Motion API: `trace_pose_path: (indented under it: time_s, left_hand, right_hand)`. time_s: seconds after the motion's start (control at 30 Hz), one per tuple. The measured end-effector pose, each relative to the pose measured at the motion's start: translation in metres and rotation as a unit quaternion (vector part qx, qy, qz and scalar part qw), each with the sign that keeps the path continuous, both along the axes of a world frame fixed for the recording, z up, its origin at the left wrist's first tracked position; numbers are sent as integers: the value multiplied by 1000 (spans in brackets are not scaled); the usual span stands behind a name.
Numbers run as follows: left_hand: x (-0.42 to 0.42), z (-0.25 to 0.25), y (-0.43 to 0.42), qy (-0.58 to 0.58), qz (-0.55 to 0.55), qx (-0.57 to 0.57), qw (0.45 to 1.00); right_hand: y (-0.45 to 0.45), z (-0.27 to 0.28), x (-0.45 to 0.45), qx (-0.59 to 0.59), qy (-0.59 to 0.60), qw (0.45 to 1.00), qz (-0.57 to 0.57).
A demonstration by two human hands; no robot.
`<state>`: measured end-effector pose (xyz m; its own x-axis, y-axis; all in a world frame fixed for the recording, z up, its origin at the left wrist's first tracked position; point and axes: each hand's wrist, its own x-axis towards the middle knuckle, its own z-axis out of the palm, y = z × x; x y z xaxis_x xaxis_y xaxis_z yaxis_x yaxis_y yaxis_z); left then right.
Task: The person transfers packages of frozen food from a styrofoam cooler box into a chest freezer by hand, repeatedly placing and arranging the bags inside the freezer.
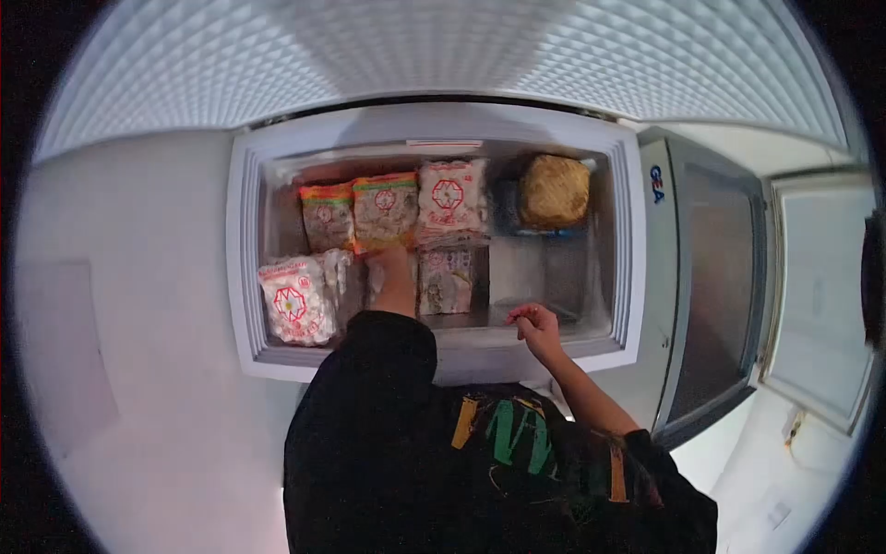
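My left hand [395,263] reaches down into a chest freezer [434,355] at the lower edge of a frozen-food bag [386,208] with an orange and green top band. Its fingers are mostly hidden, so I cannot tell whether they grip that bag. A similar bag [328,218] lies to the left. To the right is a white bag with a red emblem [452,196]; nearer me is another bag [446,282]. My right hand [535,329] hovers over the freezer's front right part, fingers loosely bent and apart, holding nothing.
A puffy white bag with a red emblem [300,303] rests at the freezer's front left. A yellowish-brown wrapped bundle [555,191] sits at the back right. The raised lid [443,55] stands behind. Right of the freezer is a grey cabinet with a dark door [715,286].
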<state>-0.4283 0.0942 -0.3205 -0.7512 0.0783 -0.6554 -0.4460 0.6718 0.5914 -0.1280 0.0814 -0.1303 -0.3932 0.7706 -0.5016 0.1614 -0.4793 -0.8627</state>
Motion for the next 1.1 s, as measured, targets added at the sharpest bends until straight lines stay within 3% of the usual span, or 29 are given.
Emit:
trace_pose_path:
  time_s: [0.07,0.2,0.27,0.33,0.37,0.4,0.43,0.47,0.5,0.53,0.6,0.63,0.67,0.7,0.77,0.83,0.87,0.9,0.97,1.0,1.03,1.1]
  left_hand:
    - [-4,7,-8,-7,-32,16,999]
    - [-19,25,-14,-33,-96,57,993]
    - [-19,31,-8,-59,-138,78,986]
    - [-11,29,0,-118,-159,124,972]
    - [-8,-2,0,-179,-157,155,959]
    - [16,22,11,-226,-149,162,949]
    - [39,58,23,-273,-140,164,937]
    - [30,51,40,-306,-223,174,909]
    - [42,52,62,-297,-263,176,901]
    - [54,55,83,-287,-301,179,892]
    - [114,115,114,-236,-325,169,900]
    - [153,144,126,-198,-420,227,856]
    - [187,164,131,-157,-502,288,800]
    - [217,173,130,-165,-527,283,784]
    - [277,197,122,-178,-696,357,597]
    - [335,227,93,-149,-794,288,513]
    - [367,238,76,-121,-841,298,435]
    - [395,243,57,-174,-865,239,405]
    - [451,239,20,-193,-922,189,278]
    - [475,230,-7,-240,-923,113,279]
    - [494,205,-22,-226,-950,110,184]
    - [532,173,-70,-265,-951,64,145]
  right_hand:
    - [-3,-6,2,7,-36,999,21]
    - [-1,-15,2,-21,24,996,-80]
    - [6,-8,7,-53,-41,996,-52]
    - [3,-33,24,9,0,996,-84]
    - [3,-46,31,57,-38,995,-77]
    - [5,-59,33,100,-80,989,-68]
    - [9,-47,32,65,-67,992,-81]
    - [22,-29,26,39,-47,994,-96]
    - [24,-52,18,34,10,990,-134]
    - [30,-27,21,42,-8,989,-143]
    - [35,7,34,115,-51,982,-142]
    - [33,7,44,111,-58,976,-178]
    - [29,4,52,71,13,968,-240]
    - [21,0,63,35,85,950,-300]
    - [1,-12,92,53,121,921,-366]
    - [-26,-21,125,45,181,866,-463]
    - [-41,-18,145,57,187,853,-485]
    - [-60,-16,167,14,197,824,-532]
    - [-98,-18,208,-43,206,769,-604]
    - [-121,-22,224,-57,203,746,-632]
    - [-145,-28,241,-66,215,733,-643]
    - [-194,-49,266,-76,225,690,-684]
